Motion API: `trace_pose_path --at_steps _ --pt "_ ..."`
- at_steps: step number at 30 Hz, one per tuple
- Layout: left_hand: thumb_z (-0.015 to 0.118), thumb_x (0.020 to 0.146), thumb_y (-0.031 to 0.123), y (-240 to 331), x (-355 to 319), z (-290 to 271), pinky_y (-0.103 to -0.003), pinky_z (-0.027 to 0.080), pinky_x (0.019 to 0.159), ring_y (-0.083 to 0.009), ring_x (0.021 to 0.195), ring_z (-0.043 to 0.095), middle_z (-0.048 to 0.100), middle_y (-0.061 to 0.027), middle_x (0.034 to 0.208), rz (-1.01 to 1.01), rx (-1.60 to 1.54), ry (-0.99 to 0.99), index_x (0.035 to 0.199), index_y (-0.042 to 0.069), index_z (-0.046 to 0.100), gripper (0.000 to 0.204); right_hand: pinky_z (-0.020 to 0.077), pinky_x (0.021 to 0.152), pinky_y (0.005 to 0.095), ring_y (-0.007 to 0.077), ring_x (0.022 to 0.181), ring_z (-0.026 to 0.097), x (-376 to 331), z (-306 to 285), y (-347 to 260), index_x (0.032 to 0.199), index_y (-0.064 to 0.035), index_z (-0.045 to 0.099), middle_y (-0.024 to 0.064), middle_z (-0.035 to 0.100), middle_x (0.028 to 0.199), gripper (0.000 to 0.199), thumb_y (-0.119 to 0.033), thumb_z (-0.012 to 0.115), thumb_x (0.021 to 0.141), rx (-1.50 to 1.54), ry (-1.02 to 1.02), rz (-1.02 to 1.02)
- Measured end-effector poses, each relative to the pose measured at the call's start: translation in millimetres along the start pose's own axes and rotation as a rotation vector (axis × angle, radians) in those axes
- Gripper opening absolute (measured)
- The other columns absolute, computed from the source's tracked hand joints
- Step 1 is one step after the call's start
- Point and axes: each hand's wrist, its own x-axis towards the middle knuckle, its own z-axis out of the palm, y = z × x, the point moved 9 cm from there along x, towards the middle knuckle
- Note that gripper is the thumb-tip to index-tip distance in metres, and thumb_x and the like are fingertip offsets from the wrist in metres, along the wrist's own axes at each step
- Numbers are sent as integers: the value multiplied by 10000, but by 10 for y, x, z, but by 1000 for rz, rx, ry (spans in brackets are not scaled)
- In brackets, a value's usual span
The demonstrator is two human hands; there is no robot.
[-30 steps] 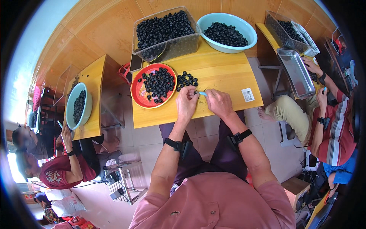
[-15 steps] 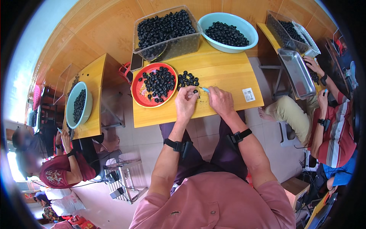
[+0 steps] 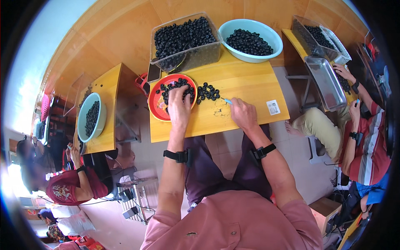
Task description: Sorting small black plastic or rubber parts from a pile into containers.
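Note:
My left hand (image 3: 179,110) reaches over the red plate (image 3: 156,106) with a yellow rim. Its fingers are curved down and spread apart above small black round parts (image 3: 165,88) with holes in them; the hand covers some of these. In my right hand (image 3: 244,114), just over the table, is a thin tool with a light-blue handle (image 3: 227,101), its tip pointing left. A loose cluster of the same black parts (image 3: 207,92) lies between the plate and the tool. Dark scraps (image 3: 221,111) are scattered on the yellow table (image 3: 254,89) below the tool.
A clear bin (image 3: 204,56) and a light-blue basin (image 3: 246,55), both full of black parts, stand at the table's back. A sticker (image 3: 273,107) is on the right. People sit at side tables; a metal tray (image 3: 325,81) is at the right one.
My left hand has moved left, away from the tool, to over the red plate, and its fingers have spread. The right hand stays near its place, still holding the tool. The view has shifted slightly.

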Motion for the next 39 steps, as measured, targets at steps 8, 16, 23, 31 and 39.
trace_pose_path --at_steps 8,16,23,31,39 --pt "688 898 40 293 -365 851 -446 554 793 -366 917 658 631 -153 952 202 44 -411 1083 32 710 187 562 582 440 321 681 697 5 -23 -24 856 -63 594 118 653 756 102 -136 626 920 14 14 12" --pt "675 881 26 418 -333 791 -436 554 847 -343 946 667 639 -142 989 148 25 -387 1052 33 703 173 563 591 444 319 688 699 -12 -25 29 861 -61 596 126 652 752 108 -140 639 921 -1 -28 39" --pt "700 866 16 224 -416 961 -437 545 870 -367 990 663 668 -170 1053 157 40 -526 1099 13 701 233 568 590 435 315 692 705 15 -16 -10 864 -49 600 130 660 754 114 -140 645 917 9 -34 33" --pt "765 848 44 240 -473 896 -412 563 771 -313 827 682 655 -147 948 2 -104 -461 1030 18 700 194 572 597 432 310 705 710 -13 16 37 881 -52 608 130 667 770 112 -152 638 923 1 -52 40" --pt "844 792 50 -38 -627 934 -313 546 688 -153 746 650 667 -75 871 -346 -313 -328 979 6 705 237 567 597 425 304 695 703 3 7 -7 887 -56 609 122 650 761 110 -155 643 923 2 -32 13"
